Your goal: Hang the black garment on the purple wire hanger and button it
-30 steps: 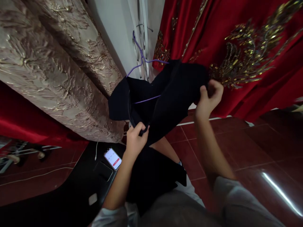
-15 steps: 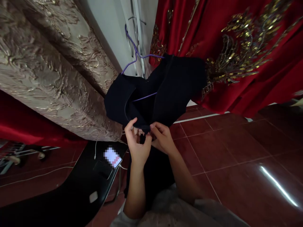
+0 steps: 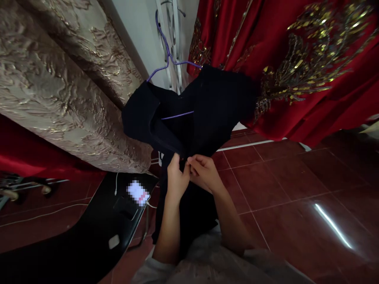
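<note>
A dark navy garment point(image 3: 219, 98) hangs by its shoulders on a purple wire hanger point(image 3: 169, 55), its neck opening gaping toward me. My left hand point(image 3: 177, 175) is closed on the garment's front edge below the neckline, thumb pointing up. Just right of it, my right hand point(image 3: 203, 170) pinches the neighbouring edge, fingertips nearly touching the left ones. Any small fastener between the fingers is too small and dark to make out. Below my hands the lower part of the garment hangs dark between my forearms.
Patterned beige fabric point(image 3: 74, 86) hangs at left. A red dress with gold sequins point(image 3: 284, 86) hangs at right. Below left, a black table point(image 3: 89, 232) bears a lit phone point(image 3: 138, 193), a dark phone, a cable and a small white case point(image 3: 114, 241). Red tiles point(image 3: 281, 185) cover the floor.
My left hand's raised, spread fingers have closed onto the garment's edge beside my right hand. The garment's left front has shifted and its neckline is pulled into a narrower V.
</note>
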Available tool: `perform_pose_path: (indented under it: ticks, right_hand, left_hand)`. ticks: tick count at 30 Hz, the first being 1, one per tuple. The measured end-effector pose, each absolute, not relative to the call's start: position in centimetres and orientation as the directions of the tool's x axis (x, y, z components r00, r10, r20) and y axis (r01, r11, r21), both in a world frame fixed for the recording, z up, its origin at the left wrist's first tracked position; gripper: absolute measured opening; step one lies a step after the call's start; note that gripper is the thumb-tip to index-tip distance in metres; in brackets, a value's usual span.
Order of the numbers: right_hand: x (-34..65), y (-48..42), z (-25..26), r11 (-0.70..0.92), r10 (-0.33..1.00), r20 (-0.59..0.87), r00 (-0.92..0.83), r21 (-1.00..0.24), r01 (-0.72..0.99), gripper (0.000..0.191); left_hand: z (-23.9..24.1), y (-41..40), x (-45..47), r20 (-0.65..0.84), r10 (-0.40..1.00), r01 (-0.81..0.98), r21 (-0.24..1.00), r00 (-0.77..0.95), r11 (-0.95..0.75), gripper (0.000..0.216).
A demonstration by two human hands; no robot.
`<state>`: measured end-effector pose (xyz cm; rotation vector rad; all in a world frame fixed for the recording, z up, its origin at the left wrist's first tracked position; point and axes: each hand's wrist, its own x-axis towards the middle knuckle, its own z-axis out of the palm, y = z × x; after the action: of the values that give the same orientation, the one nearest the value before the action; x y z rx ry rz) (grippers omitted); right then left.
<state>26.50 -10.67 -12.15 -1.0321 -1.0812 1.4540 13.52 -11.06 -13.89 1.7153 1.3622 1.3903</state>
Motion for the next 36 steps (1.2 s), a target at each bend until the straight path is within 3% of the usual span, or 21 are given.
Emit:
perform_pose_path:
  ticks: [4,9,14,18,22,26,29,33,36]
  right_hand:
    - [27.3,-10.3,-11.5,-0.070,0.985,-0.038,-0.169,-0.979,-0.192,0.030]
    - [27.6,-7.6,-9.2,-0.048,0.946,-0.001,-0.323,-0.989,-0.139,0.029]
    - [27.2,-2.5,-3.3,0.139,0.970,0.182,-0.160,-0.959,-0.247,0.027]
    - [26.7,0.4,1.0,0.263,0.958,0.283,-0.040,-0.929,-0.261,0.040]
    - [26.4,0.3,1.9,0.326,0.937,0.346,-0.050,-0.918,-0.225,0.046]
    - [26.6,-0.8,1.8,0.354,0.923,0.372,-0.100,-0.921,-0.162,0.042]
    - [26.7,-0.9,1.9,0.410,0.901,0.421,-0.103,-0.905,-0.110,0.033]
    - [26.4,-0.3,-0.7,0.499,0.867,0.498,-0.034,-0.863,0.083,0.026]
    - [25.7,-0.4,-4.5,0.474,0.873,0.486,-0.050,-0.816,0.331,0.030]
  left_hand:
    - [-13.8,-10.9,14.1,0.410,0.912,0.317,0.867,-0.012,-0.385,0.003]
    - [-14.6,-9.9,14.9,0.476,0.857,0.299,0.862,-0.198,-0.409,0.006]
    - [-17.3,-8.1,15.4,0.539,0.831,0.450,0.782,-0.142,-0.430,0.008]
    - [-17.6,-7.1,15.6,0.552,0.832,0.540,0.683,0.061,-0.493,0.016]
    - [-12.6,-5.7,13.9,0.572,0.780,0.464,0.635,0.254,-0.617,0.015]
    - [-4.5,-3.5,11.8,0.720,0.690,0.387,0.619,0.069,-0.684,0.034]
    - [-0.3,-2.0,11.6,0.792,0.610,0.381,0.561,0.011,-0.735,0.030]
    - [1.4,-0.8,11.5,0.837,0.532,0.528,0.395,0.130,-0.751,0.028]
    - [0.8,1.4,8.0,0.926,0.377,0.689,0.273,0.001,-0.671,0.026]
